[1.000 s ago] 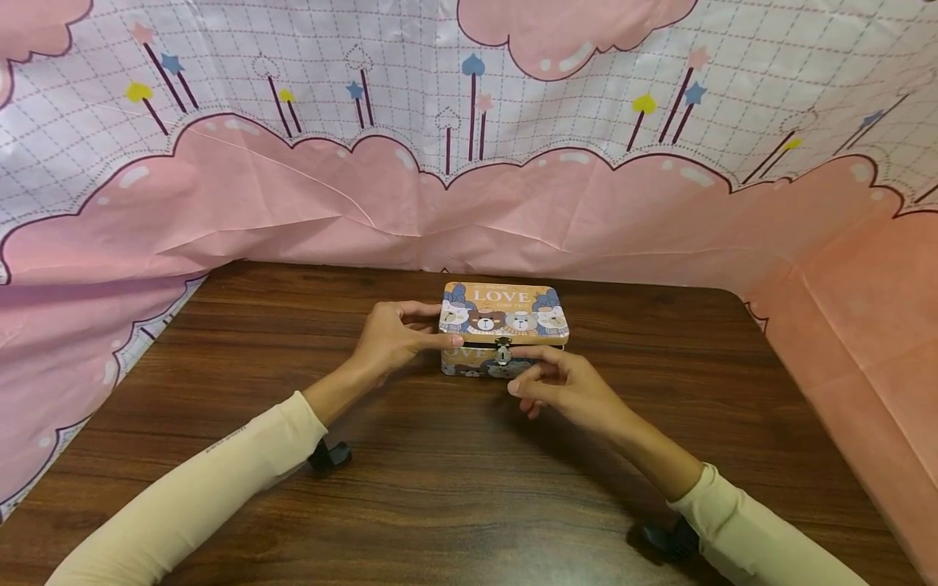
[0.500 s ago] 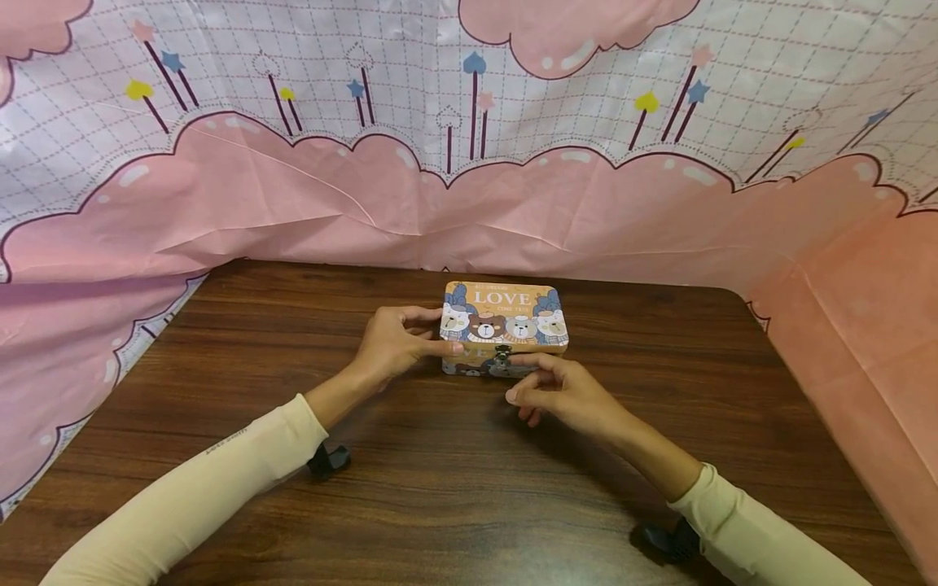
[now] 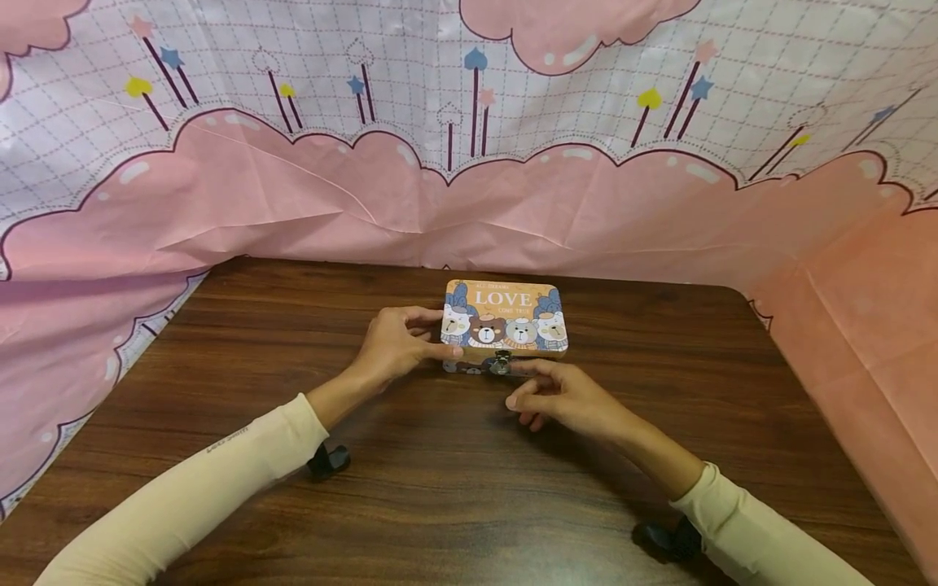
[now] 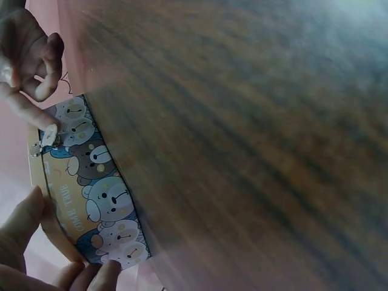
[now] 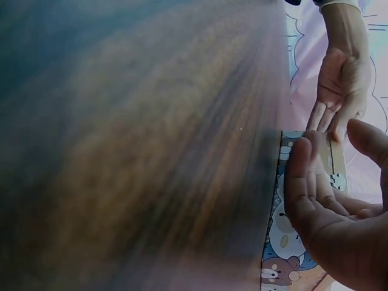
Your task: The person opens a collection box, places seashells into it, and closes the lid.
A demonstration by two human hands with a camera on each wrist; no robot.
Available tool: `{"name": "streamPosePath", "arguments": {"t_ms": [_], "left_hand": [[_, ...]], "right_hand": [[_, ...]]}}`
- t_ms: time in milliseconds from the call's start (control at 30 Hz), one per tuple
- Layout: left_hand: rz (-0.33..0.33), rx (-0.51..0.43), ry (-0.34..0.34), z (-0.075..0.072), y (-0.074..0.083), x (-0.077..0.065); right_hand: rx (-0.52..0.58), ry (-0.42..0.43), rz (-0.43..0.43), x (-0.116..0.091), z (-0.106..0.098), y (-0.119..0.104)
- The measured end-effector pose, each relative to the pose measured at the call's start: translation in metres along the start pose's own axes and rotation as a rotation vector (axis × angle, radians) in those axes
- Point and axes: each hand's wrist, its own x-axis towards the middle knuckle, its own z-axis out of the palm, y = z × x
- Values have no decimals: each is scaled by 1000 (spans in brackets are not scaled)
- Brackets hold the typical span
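A small tin box [image 3: 503, 313] with bears and the word LOVE on its hinged lid sits on the table. My left hand [image 3: 392, 346] holds its left end, thumb at the front corner by the lid's rim and the other fingers along the end. At the middle of the front is a metal clasp [image 4: 50, 136], where the extended index fingertip of my right hand [image 3: 575, 395] touches. The other right fingers are bent and hold nothing. In the right wrist view, that hand [image 5: 339, 230] covers part of the box front. The lid lies down on the base; the inside is hidden.
The brown wooden table [image 3: 440, 505] stretches in front of and beside the box. Behind it hangs a pink and white printed cloth [image 3: 330, 195], which also runs along the right side. A dark wrist-camera mount [image 3: 330, 461] sits under the left forearm, another [image 3: 667, 540] under the right.
The lid's front edge has come down, and the dark gap between lid and base has gone from sight. Both hands stay at the box; the left thumb has lowered slightly with the lid.
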Motion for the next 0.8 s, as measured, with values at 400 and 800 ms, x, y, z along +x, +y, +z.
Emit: {"name": "streamPosePath", "arguments": {"t_ms": [400,800], "left_hand": [[331,297,-99,1,3,4],[542,420,-262,-6,-2,14]], "right_hand": [[-368,25,-77,-7,-2,-4],[-882,2,-378,-10,-10,-2]]}}
